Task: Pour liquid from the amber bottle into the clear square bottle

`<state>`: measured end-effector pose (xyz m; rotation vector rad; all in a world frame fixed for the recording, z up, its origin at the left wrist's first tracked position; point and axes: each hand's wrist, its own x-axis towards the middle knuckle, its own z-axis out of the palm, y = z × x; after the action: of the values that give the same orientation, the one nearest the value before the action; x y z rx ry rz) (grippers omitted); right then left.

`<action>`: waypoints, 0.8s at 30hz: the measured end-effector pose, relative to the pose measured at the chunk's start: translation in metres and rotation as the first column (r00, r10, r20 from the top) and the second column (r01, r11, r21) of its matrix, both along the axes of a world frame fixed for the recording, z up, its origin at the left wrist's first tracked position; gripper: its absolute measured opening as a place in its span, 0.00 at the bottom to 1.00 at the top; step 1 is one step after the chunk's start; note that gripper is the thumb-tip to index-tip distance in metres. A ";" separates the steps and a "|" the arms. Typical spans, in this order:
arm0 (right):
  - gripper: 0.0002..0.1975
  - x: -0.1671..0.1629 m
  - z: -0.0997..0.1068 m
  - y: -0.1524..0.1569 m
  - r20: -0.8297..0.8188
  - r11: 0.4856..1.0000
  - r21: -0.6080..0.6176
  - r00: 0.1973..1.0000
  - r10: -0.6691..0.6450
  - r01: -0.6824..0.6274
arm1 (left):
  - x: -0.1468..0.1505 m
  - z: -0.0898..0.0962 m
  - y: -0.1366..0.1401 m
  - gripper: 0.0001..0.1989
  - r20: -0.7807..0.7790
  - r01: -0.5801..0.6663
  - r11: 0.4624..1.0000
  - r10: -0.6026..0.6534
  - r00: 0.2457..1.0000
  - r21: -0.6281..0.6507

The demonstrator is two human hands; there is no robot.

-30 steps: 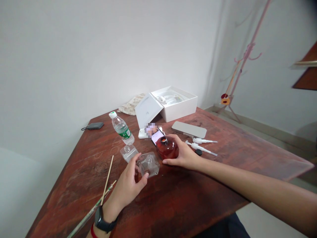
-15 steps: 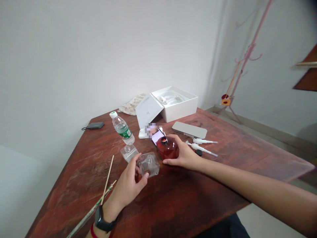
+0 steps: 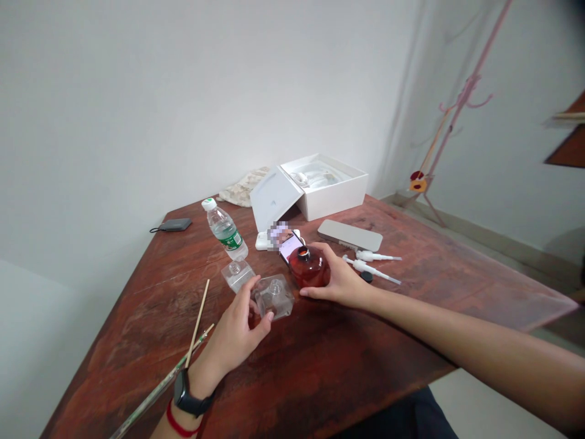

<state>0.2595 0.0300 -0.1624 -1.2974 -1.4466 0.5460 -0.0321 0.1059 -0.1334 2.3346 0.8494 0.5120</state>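
My right hand (image 3: 336,277) is wrapped round a reddish-brown bottle (image 3: 307,271), upright on the table with its mouth uncapped. Thumb and fingers of my left hand (image 3: 242,326) curve round the near-left side of a clear square bottle (image 3: 275,297), which also has no cap. Behind that hand stands a second clear bottle (image 3: 236,275), its lower part partly hidden by my fingers. Right of the brown bottle lie two white pump heads, an upper pump (image 3: 377,256) and a lower pump (image 3: 377,271), near a black cap (image 3: 366,277). A phone (image 3: 289,246) with a lit screen is partly covered by the brown bottle.
A green-labelled water bottle (image 3: 227,235) stands behind the clear bottles. Farther back sit an open white box (image 3: 336,198), a pale cloth (image 3: 242,189) and a grey flat case (image 3: 350,235). Thin sticks (image 3: 198,320) lie by my left wrist. A dark power bank (image 3: 177,225) rests far left.
The whole view has shifted slightly, so the table items appear a little higher. Both hands keep their places at the same bottles.
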 end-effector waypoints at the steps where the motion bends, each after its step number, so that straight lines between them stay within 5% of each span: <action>1: 0.49 0.000 0.000 0.000 0.000 1.000 -0.001 1.000 0.000 0.000 | 0.000 0.000 0.000 0.35 0.002 0.001 1.000 -0.001 1.000 0.004; 24: 0.48 0.001 0.001 -0.001 0.013 1.000 -0.016 1.000 0.003 -0.003 | 0.000 0.002 -0.002 0.35 0.000 0.000 1.000 0.000 1.000 -0.009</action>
<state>0.2607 0.0287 -0.1617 -1.3131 -1.4577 0.5530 -0.0324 0.1041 -0.1317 2.3266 0.8505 0.5078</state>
